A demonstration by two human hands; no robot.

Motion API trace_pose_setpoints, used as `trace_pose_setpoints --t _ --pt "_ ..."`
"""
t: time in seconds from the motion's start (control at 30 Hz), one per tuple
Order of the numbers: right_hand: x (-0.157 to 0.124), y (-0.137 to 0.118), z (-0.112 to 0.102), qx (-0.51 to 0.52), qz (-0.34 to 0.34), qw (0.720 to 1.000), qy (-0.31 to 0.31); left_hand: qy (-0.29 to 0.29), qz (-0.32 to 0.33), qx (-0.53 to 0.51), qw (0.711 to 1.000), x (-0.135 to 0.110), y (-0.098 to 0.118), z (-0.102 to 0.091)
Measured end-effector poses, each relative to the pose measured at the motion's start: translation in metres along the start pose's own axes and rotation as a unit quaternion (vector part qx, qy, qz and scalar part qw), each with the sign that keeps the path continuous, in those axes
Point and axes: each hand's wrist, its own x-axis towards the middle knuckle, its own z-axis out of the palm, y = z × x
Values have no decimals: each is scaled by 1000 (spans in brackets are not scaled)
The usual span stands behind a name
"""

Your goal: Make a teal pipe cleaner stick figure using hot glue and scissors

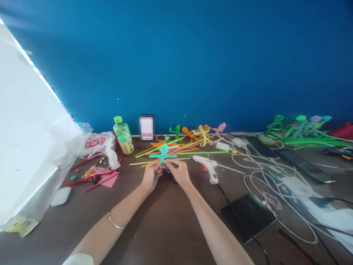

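A turquoise pipe-cleaner figure stands upright between my hands, its round head up and its arms stretched out sideways. My left hand is closed around its lower part. The fingers of my right hand pinch it from the other side, just below the arms. A dark object, partly hidden, lies beneath my right hand. Behind the figure are loose green, orange and yellow pipe cleaners. To the right of my right hand lies a white glue gun with an orange trigger.
Finished-looking figures lean near the blue wall. A green-capped bottle and a phone stand at the back. Plastic bags are on the left. White cables, a black tablet and a power strip crowd the right.
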Motion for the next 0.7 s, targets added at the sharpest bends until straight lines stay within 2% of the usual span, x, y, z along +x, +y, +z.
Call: trace_pose_setpoints --t 0.07,0.17,0.27,0.33,0.4,0.47,0.6,0.67,0.7 --pt "1 1 0 54 35 998 -12 -37 -62 -70 995 -2 3 2" --pt "3 4 -1 85 59 994 -29 -91 -169 -175 966 -6 9 3" --pt "2 6 -2 140 89 983 -74 -102 -249 -234 934 -11 14 2" --pt "1 5 -3 210 120 964 -114 -101 -276 -252 922 -15 16 1" --pt "-1 2 -4 266 144 940 -157 -100 -288 -258 917 -18 17 0" --pt "-3 -4 -6 285 150 929 -181 -99 -299 -242 918 -20 18 0" --pt "-5 -14 -6 307 151 925 -168 -106 -301 -170 932 -19 16 3" --pt "-4 -15 -4 313 151 924 -159 -113 -248 -117 955 -16 11 6" --pt "-4 -15 -3 312 151 925 -153 -110 -197 -81 971 -15 8 7"
